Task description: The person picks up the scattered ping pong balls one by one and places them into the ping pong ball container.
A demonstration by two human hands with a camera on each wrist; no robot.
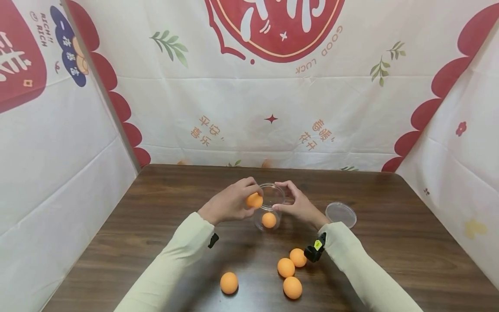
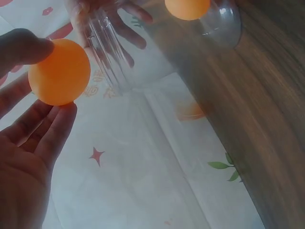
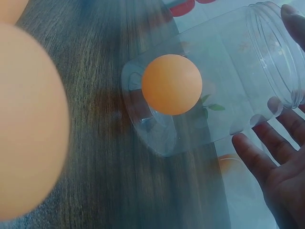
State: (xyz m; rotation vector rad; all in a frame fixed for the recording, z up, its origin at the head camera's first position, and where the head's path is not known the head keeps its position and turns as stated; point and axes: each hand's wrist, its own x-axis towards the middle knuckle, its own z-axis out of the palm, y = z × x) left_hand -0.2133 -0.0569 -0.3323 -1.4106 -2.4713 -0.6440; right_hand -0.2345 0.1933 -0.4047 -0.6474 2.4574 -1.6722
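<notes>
A clear plastic jar (image 3: 214,86) stands uncovered on the table, one orange ping-pong ball (image 3: 172,84) lying at its bottom. My right hand (image 1: 297,203) holds the jar near its threaded neck, thumb on one side and fingers on the other. Between thumb and fingertips, my left hand (image 1: 235,200) pinches another orange ping-pong ball (image 2: 59,72). That ball is beside the jar's open rim (image 1: 273,184), on its left in the head view.
A clear round lid (image 1: 341,215) lies right of the jar. Nearer the front, three orange balls (image 1: 286,268) sit grouped, with a single ball (image 1: 229,283) to their left. White printed cloth (image 1: 249,104) walls the brown table (image 1: 156,242) at the back and sides.
</notes>
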